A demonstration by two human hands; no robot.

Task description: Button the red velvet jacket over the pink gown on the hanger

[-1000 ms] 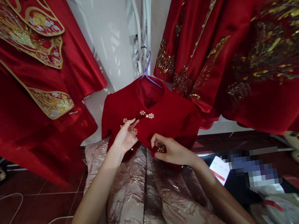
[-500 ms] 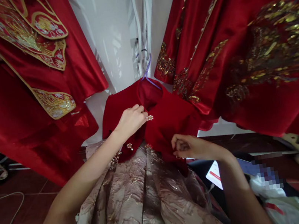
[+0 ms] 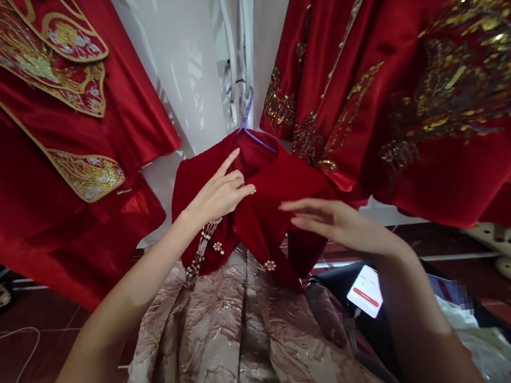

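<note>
A dark red velvet jacket [image 3: 267, 202] with pearl-and-gold buttons hangs in front of me on a purple hanger [image 3: 252, 129], over a pale pink brocade skirt [image 3: 239, 341]. My left hand [image 3: 218, 192] rests on the jacket's chest near the collar, pinching the cloth at a button with the forefinger stretched up. My right hand [image 3: 332, 221] hovers flat beside the jacket's right front, fingers stretched out and apart, holding nothing.
Red embroidered gowns hang close on the left [image 3: 34, 122] and right [image 3: 411, 78]. A white wall [image 3: 189, 67] is behind. A white cable [image 3: 19, 380] lies on the dark red floor. A white card [image 3: 366, 291] and bags [image 3: 479, 337] lie at lower right.
My left hand climbed from the lower buttons to the collar area. My right hand let go of the jacket's lower edge, rose and opened flat.
</note>
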